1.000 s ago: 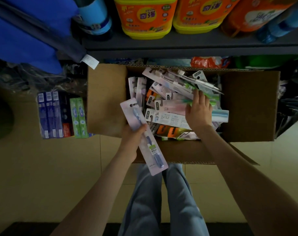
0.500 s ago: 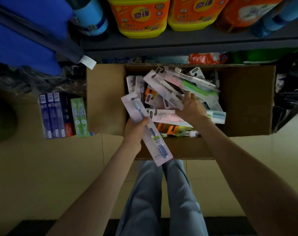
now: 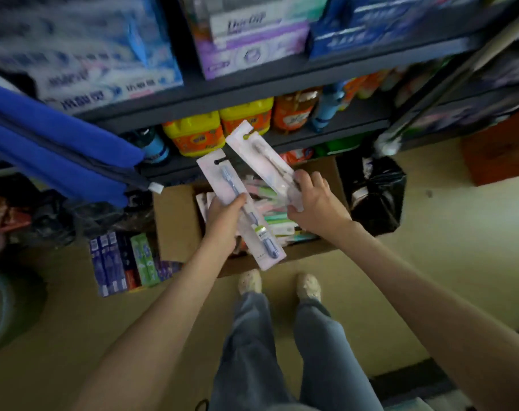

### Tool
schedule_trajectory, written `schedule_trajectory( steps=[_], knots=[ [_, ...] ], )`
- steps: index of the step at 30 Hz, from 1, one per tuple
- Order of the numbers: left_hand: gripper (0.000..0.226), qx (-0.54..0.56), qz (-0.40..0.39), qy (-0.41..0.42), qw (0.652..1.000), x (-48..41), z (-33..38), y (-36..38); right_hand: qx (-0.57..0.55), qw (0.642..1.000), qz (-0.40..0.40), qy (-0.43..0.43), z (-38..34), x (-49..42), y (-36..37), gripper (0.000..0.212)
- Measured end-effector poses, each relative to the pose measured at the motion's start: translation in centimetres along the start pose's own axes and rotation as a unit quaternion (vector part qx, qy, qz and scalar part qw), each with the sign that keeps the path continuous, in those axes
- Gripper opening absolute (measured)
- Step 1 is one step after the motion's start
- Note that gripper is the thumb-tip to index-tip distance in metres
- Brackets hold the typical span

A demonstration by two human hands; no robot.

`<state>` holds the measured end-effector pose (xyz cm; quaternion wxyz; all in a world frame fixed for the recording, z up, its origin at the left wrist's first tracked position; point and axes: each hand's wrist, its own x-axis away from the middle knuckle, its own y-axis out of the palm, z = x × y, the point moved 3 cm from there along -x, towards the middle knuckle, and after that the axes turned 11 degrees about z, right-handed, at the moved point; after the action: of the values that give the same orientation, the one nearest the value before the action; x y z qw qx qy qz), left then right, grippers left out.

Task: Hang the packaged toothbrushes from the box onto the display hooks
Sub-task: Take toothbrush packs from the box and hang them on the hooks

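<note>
Left hand (image 3: 222, 223) fingers clasp blue pack (image 3: 222, 179) mid-length — right hand (image 3: 314, 200) fingers clasp pink pack (image 3: 261, 149) low.

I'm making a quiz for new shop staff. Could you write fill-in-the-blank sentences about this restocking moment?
1. The left hand grips a pack whose toothbrush is ____.
2. The right hand holds a second pack; together the hands hold ____ packs.
3. More packs lie in the cardboard box, which sits on the ____.
4. The toothpaste boxes lie on the cardboard box's ____ side.
Missing words: blue; two; floor; left.
</note>
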<state>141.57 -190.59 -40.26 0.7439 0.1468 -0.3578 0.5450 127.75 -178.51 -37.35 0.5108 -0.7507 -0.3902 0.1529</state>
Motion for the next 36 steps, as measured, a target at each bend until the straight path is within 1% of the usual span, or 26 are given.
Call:
schedule_trajectory(
  steps=[2,5,7,9,12,15,19,21,23,25,28,32,34,36],
  knots=[
    [0.023,0.001,-0.011,0.040,0.999,3.2,3.0,1.8,-0.025,0.999,0.041,0.005,-0.1,0.6,-4.2,0.064],
    [0.019,0.010,-0.026,0.095,0.995,7.9,6.8,4.7,-0.083,0.989,0.118,-0.010,0.9,1.5,-10.5,0.063],
    [0.022,0.023,-0.030,0.135,0.990,11.1,9.1,6.8,-0.120,0.980,0.157,-0.035,2.0,2.3,-14.8,0.068],
    [0.023,0.038,-0.035,0.177,0.983,14.4,11.4,9.1,-0.138,0.970,0.190,-0.061,3.5,3.2,-19.2,0.078],
    [0.014,0.064,-0.052,0.227,0.970,19.3,14.5,12.1,-0.111,0.962,0.228,-0.097,5.7,4.5,-25.4,0.088],
    [0.017,0.076,-0.068,0.276,0.956,23.2,17.4,14.3,-0.087,0.954,0.249,-0.143,6.6,4.9,-30.6,0.091],
    [0.020,0.096,-0.053,0.328,0.938,27.1,22.2,15.1,-0.094,0.930,0.296,-0.196,5.6,3.9,-36.4,0.090],
    [0.024,0.108,-0.050,0.363,0.924,28.4,25.2,15.2,-0.098,0.916,0.322,-0.217,4.7,2.8,-39.3,0.091],
    [0.023,0.119,-0.054,0.399,0.908,29.5,28.4,15.3,-0.107,0.901,0.351,-0.232,3.9,1.6,-42.4,0.090],
    [0.018,0.129,-0.064,0.427,0.893,30.4,31.6,15.6,-0.112,0.884,0.387,-0.238,3.1,0.2,-45.8,0.088],
    [0.017,0.139,-0.068,0.466,0.871,31.1,36.2,16.4,-0.108,0.866,0.435,-0.224,2.6,-2.0,-50.4,0.085],
    [0.018,0.177,-0.083,0.501,0.843,32.3,42.0,18.5,-0.069,0.848,0.477,-0.219,2.5,-4.3,-55.5,0.084],
    [0.015,0.202,-0.098,0.512,0.829,33.4,44.6,20.0,-0.064,0.845,0.488,-0.211,2.5,-5.4,-57.5,0.085],
    [0.016,0.207,-0.117,0.524,0.818,34.3,46.6,21.6,-0.074,0.850,0.486,-0.188,2.6,-6.6,-59.1,0.085]
  ],
)
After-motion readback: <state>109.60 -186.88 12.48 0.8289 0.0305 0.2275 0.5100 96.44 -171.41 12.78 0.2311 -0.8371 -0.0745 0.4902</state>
